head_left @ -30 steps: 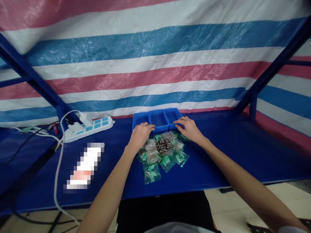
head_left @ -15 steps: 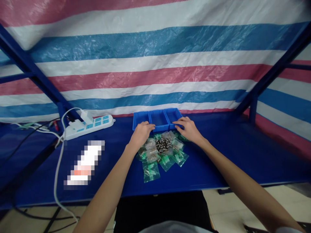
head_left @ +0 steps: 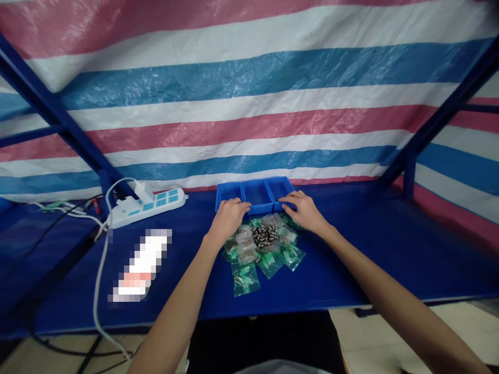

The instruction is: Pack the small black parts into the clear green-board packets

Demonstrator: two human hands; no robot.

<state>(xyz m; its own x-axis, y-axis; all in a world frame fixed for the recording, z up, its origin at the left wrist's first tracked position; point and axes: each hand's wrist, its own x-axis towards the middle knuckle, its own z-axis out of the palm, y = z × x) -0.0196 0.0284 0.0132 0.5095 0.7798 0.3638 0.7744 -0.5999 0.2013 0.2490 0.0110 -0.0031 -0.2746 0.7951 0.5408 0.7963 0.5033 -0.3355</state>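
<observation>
Striped sheeting (head_left: 249, 124) backs a power strip (head_left: 159, 205); bags (head_left: 271, 263) front blue trays (head_left: 260, 209), left hand (head_left: 230, 217) and right hand (head_left: 304, 210) at rims, grips unclear.

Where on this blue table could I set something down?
Mainly right of the right hand, where the blue table lies bare toward the blue post; a smaller patch lies between the left hand and the power strip. It's crowded where small bags pile before the blue trays.
</observation>
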